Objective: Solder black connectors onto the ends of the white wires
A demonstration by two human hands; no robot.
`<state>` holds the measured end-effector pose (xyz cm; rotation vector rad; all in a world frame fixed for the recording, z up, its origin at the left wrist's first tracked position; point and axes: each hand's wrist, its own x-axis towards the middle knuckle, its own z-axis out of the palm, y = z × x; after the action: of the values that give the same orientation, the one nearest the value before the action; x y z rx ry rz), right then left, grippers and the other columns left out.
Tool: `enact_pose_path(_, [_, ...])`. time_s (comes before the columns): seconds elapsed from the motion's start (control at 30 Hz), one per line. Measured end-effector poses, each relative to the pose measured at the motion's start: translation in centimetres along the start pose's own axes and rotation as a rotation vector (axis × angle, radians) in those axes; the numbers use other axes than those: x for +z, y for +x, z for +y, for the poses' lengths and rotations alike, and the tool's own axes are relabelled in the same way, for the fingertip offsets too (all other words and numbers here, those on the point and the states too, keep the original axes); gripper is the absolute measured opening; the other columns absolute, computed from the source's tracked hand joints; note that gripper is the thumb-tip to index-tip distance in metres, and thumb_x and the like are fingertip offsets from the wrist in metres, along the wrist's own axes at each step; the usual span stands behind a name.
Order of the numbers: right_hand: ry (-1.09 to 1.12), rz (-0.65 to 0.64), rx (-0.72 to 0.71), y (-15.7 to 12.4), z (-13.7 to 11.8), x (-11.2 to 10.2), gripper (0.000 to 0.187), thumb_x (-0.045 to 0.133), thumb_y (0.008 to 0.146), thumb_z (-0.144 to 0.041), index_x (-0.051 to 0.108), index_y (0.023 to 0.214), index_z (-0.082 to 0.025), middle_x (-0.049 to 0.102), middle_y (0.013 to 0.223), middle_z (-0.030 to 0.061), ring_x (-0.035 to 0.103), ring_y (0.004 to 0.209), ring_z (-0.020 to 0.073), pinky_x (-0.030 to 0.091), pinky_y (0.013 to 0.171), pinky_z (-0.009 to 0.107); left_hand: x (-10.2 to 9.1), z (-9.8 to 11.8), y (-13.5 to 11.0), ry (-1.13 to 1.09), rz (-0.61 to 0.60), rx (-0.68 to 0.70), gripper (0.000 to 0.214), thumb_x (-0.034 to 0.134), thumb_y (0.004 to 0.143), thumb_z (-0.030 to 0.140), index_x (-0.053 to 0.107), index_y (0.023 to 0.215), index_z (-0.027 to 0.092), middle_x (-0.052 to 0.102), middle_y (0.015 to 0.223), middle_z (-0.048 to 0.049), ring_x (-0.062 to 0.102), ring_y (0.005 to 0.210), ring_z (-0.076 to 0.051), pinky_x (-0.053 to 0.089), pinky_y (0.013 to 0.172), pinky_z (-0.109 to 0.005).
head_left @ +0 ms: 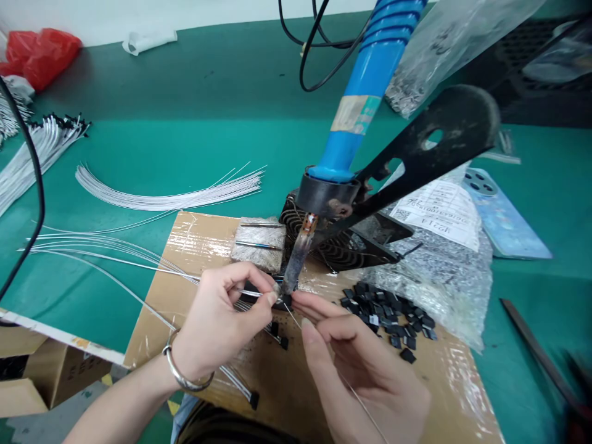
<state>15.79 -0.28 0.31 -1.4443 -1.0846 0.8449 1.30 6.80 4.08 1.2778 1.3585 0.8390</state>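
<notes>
My left hand, with a metal bangle on the wrist, pinches the end of a thin white wire right at the tip of a blue-handled soldering iron fixed in a black stand. My right hand is closed in a pinch on a thin strand of solder wire whose end meets the iron tip, beside a small black component. Both hands work over a taped cardboard board. Finished wires with black ends lie under my left hand.
A pile of small black components lies right of the hands. A bag of parts with a label, a bundle of white wires, more wires far left, a red bag and a black cable lie on the green table.
</notes>
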Motion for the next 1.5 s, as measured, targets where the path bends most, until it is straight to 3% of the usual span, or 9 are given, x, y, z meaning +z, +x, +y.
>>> enact_pose_path(0.33, [-0.043, -0.043, -0.109, 0.1, 1.2, -0.4, 0.019, 0.072, 0.096, -0.019, 0.064, 0.079, -0.024, 0.084, 0.114, 0.0055, 0.082, 0.103, 0.0193, 0.063, 0.092, 0.027, 0.1, -0.4, -0.1, -0.010, 0.010, 0.032, 0.008, 0.068, 0.075, 0.012, 0.069, 0.069, 0.017, 0.079, 0.077, -0.0055, 0.072, 0.075, -0.017, 0.056, 0.071, -0.023])
enact_pose_path(0.67, [0.005, -0.015, -0.081, 0.2, 0.8, -0.2, 0.018, 0.077, 0.092, -0.021, 0.068, 0.077, -0.023, 0.085, 0.110, 0.0094, 0.083, 0.099, 0.0261, 0.067, 0.090, 0.037, 0.2, -0.4, -0.3, 0.005, 0.028, 0.048, 0.008, 0.068, 0.076, 0.013, 0.068, 0.069, 0.017, 0.079, 0.077, -0.0051, 0.073, 0.074, -0.017, 0.056, 0.070, -0.023])
enact_pose_path(1.17, [-0.022, -0.002, -0.053, 0.2, 0.2, -0.1, 0.019, 0.077, 0.094, -0.024, 0.068, 0.077, -0.024, 0.085, 0.110, 0.0102, 0.083, 0.099, 0.0292, 0.067, 0.089, 0.042, 0.1, -0.1, -0.3, 0.021, 0.024, 0.052, 0.009, 0.067, 0.076, 0.012, 0.069, 0.069, 0.017, 0.079, 0.077, -0.0054, 0.072, 0.075, -0.017, 0.055, 0.069, -0.023])
enact_pose_path(1.5, [-0.025, 0.004, -0.054, 0.2, 0.2, -0.1, 0.019, 0.078, 0.092, -0.023, 0.069, 0.076, -0.023, 0.085, 0.109, 0.0102, 0.083, 0.097, 0.0277, 0.068, 0.087, 0.038, 0.2, -0.1, -0.4, 0.023, 0.031, 0.038, 0.008, 0.068, 0.077, 0.013, 0.069, 0.070, 0.017, 0.080, 0.078, -0.0062, 0.073, 0.075, -0.018, 0.056, 0.069, -0.024])
